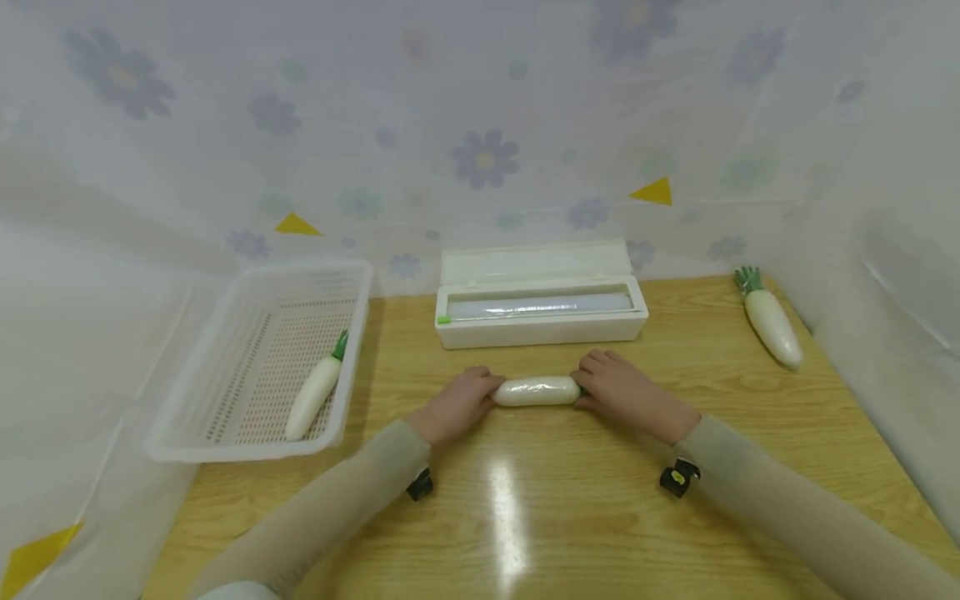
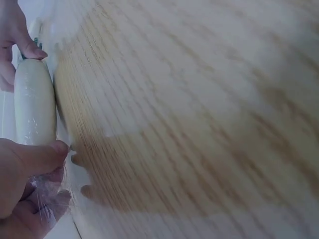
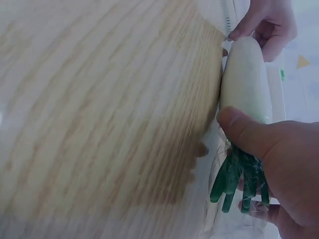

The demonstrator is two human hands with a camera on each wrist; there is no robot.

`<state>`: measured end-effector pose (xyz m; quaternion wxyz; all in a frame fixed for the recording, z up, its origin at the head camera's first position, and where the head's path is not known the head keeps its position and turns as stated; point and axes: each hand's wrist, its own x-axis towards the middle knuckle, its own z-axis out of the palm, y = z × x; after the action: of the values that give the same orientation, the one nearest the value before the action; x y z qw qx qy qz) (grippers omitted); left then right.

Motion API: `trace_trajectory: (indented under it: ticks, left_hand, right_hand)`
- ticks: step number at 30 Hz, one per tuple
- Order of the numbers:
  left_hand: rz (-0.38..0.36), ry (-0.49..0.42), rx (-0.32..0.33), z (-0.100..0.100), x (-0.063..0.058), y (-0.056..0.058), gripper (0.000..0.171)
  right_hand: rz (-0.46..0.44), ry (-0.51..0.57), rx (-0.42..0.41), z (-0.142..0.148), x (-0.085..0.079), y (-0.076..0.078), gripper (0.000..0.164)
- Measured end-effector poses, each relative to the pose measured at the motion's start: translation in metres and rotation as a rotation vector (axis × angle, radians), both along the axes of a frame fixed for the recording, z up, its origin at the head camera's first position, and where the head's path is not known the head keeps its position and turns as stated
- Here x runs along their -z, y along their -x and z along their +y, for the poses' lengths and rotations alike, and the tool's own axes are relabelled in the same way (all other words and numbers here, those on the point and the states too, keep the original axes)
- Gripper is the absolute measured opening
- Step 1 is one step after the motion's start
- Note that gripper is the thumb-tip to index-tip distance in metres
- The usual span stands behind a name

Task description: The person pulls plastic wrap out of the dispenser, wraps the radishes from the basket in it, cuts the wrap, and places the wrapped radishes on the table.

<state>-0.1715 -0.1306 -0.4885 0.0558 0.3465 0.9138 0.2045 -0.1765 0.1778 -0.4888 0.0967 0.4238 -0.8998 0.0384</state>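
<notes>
A white radish (image 1: 537, 391) with a shiny clear film round it lies crosswise in the middle of the table. At its tip end, my left hand (image 1: 462, 403) grips it; thumb and fingers pinch loose plastic film (image 2: 48, 199) there in the left wrist view. My right hand (image 1: 628, 397) holds the leafy end, thumb on the radish. Its green leaf stubs (image 3: 239, 179) show under film in the right wrist view. Just behind the radish stands a white cling film box (image 1: 542, 330) with its lid raised and a film roll (image 1: 540, 306) inside.
A white plastic basket (image 1: 161, 446) stands at the left, with another white radish (image 1: 313, 398) lying in it. At the far right of the wooden table (image 1: 585, 517) lies a third radish (image 1: 772, 327). A flowered curtain (image 1: 420, 150) hangs behind the table.
</notes>
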Motion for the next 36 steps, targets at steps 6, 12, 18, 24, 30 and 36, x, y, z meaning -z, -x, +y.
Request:
trace_trajectory:
  ticks: [6,12,18,24,30,36]
  left_hand:
    - [-0.038,-0.041,0.029,-0.002,-0.004,0.0,0.028]
    - [-0.146,-0.085,0.108,-0.01,-0.005,-0.003,0.028]
    - [-0.133,-0.064,0.135,-0.011,-0.006,-0.003,0.013]
    - [-0.017,0.01,0.1,-0.01,-0.002,0.0,0.024]
    - [0.084,0.117,0.053,-0.006,0.0,0.004,0.029]
    - [0.07,0.193,0.036,-0.003,-0.002,0.002,0.024]
  right_hand:
    - [-0.073,0.006,-0.034,0.004,-0.001,0.004,0.032]
    - [-0.251,0.059,-0.082,0.014,-0.004,0.002,0.027]
    - [-0.256,0.108,-0.021,0.018,-0.002,-0.001,0.045]
    - [-0.121,0.056,-0.049,0.014,-0.004,-0.003,0.046]
    - [-0.142,0.02,-0.007,0.006,-0.006,-0.006,0.049]
    - [-0.19,0.059,0.018,0.006,-0.003,-0.003,0.049]
